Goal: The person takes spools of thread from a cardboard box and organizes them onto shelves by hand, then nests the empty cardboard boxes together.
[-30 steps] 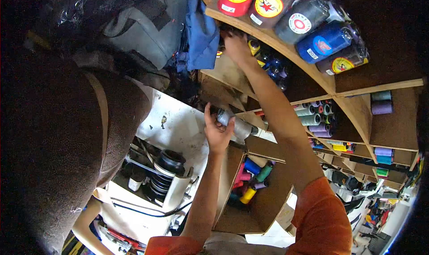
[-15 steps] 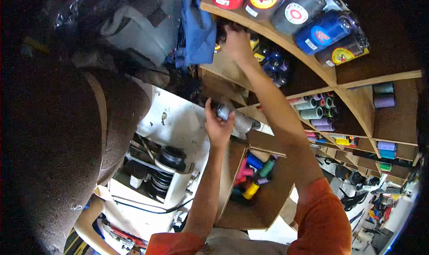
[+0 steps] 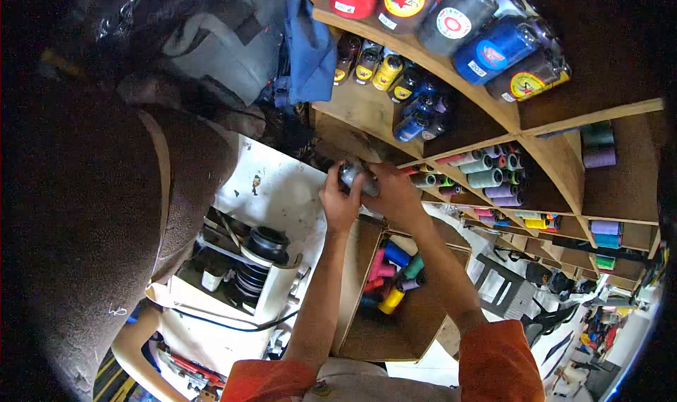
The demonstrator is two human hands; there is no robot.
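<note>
My left hand [image 3: 339, 206] is closed around a grey thread spool [image 3: 355, 177] in front of the lower shelves. From the other side, my right hand [image 3: 396, 199] wraps its fingers round the same grey bundle and hides much of it. Whether a second spool lies inside the grip cannot be made out. Just below both hands is an open cardboard box [image 3: 412, 335] with several coloured thread spools [image 3: 393, 300] in it.
A curved wooden shelf [image 3: 486, 95] holds large thread cones [image 3: 451, 22] above and smaller cones [image 3: 388, 72] below. More spools [image 3: 485, 179] lie in compartments to the right. Left stand a white machine with a black pulley [image 3: 269, 246] and hanging blue cloth [image 3: 310, 60].
My right hand has come down out of the upper shelf compartment and now grips the grey spool together with my left hand. The cones in that compartment are uncovered.
</note>
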